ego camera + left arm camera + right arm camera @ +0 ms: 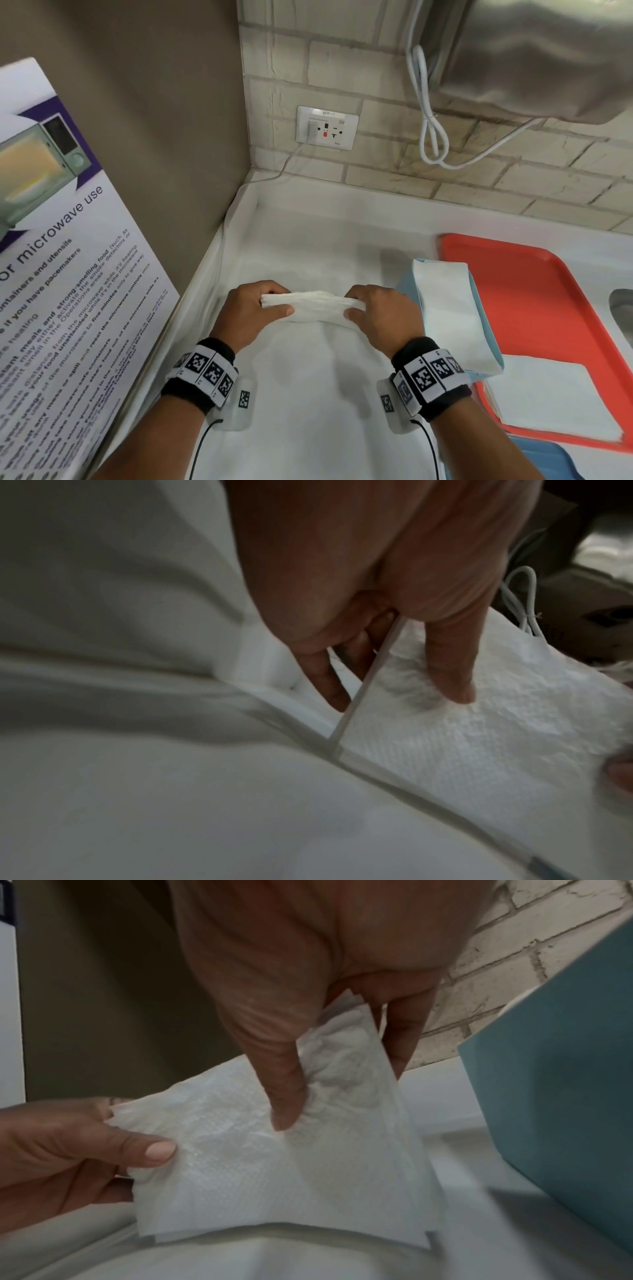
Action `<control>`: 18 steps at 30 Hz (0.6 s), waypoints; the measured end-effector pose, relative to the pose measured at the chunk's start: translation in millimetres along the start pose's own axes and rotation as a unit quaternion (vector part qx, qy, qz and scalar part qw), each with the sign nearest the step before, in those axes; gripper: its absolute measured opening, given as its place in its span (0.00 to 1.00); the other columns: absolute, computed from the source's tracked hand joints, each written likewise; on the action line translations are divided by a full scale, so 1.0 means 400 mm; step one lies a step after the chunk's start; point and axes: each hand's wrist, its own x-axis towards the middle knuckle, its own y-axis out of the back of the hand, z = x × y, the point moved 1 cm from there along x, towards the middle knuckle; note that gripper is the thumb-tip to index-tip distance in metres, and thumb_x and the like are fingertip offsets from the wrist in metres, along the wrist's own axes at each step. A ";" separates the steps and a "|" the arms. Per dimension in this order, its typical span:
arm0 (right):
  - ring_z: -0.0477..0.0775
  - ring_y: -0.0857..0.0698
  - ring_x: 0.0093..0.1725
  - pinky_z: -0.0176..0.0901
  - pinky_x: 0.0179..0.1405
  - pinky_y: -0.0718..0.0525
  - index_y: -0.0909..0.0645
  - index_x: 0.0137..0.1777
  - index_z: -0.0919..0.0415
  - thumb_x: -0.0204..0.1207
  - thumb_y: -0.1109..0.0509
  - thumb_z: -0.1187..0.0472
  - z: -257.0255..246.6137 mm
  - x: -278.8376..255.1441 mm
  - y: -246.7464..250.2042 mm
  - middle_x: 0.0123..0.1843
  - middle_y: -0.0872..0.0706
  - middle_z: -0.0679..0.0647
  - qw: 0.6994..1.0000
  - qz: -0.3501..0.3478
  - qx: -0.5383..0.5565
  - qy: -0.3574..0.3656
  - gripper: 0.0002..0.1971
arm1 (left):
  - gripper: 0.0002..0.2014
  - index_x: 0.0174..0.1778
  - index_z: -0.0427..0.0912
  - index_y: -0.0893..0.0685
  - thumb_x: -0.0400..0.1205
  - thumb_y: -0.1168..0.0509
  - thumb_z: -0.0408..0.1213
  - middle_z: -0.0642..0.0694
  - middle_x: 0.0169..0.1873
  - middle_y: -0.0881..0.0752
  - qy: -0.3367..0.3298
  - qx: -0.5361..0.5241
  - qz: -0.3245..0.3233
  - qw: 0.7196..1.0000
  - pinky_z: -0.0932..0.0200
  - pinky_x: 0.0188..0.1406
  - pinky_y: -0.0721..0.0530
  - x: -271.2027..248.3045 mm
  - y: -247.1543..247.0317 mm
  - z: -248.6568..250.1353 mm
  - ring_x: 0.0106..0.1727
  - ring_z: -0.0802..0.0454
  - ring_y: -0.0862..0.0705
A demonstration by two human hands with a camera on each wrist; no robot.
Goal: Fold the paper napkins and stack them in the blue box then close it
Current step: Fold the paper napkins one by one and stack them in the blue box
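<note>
While the left hand point(255, 310) pinches one end of the white napkin point(313, 305) and the right hand point(380, 313) pinches the other, it hangs just above the tabletop point(308, 411), so folding is under way. Next, I think, it goes right into the blue box point(409, 286).

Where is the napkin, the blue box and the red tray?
napkin point(313, 305): head view, middle of the folded paper between the hands.
blue box point(561, 1074): right wrist view, its side wall.
red tray point(534, 291): head view, bare floor.
</note>
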 end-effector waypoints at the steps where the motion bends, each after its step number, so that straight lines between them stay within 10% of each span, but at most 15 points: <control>1: 0.54 0.13 0.50 0.43 0.41 0.25 0.18 0.61 0.41 0.82 0.32 0.45 -0.001 -0.001 0.000 0.51 0.11 0.46 1.000 -0.008 -0.005 -0.001 0.10 | 0.10 0.45 0.54 0.08 0.74 0.17 0.35 0.62 0.36 0.10 -0.001 0.017 -0.004 1.000 0.73 0.36 0.23 0.002 -0.002 0.000 0.37 0.65 0.15; 12: 0.52 0.13 0.44 0.41 0.34 0.29 0.17 0.57 0.41 0.83 0.33 0.45 -0.007 -0.031 -0.013 0.45 0.12 0.45 0.995 0.074 -0.052 0.050 0.08 | 0.13 0.41 0.54 0.07 0.74 0.18 0.28 0.57 0.38 0.09 -0.020 0.040 0.028 0.999 0.65 0.40 0.18 0.006 0.007 0.008 0.43 0.62 0.13; 18: 0.51 0.18 0.30 0.34 0.18 0.31 0.11 0.36 0.44 0.60 0.12 0.60 -0.034 -0.044 -0.019 0.35 0.16 0.42 0.971 0.226 -0.037 0.074 0.12 | 0.16 0.53 0.57 0.10 0.89 0.40 0.31 0.46 0.39 0.09 0.147 -0.118 -0.028 0.982 0.56 0.39 0.14 -0.015 0.043 0.109 0.37 0.47 0.09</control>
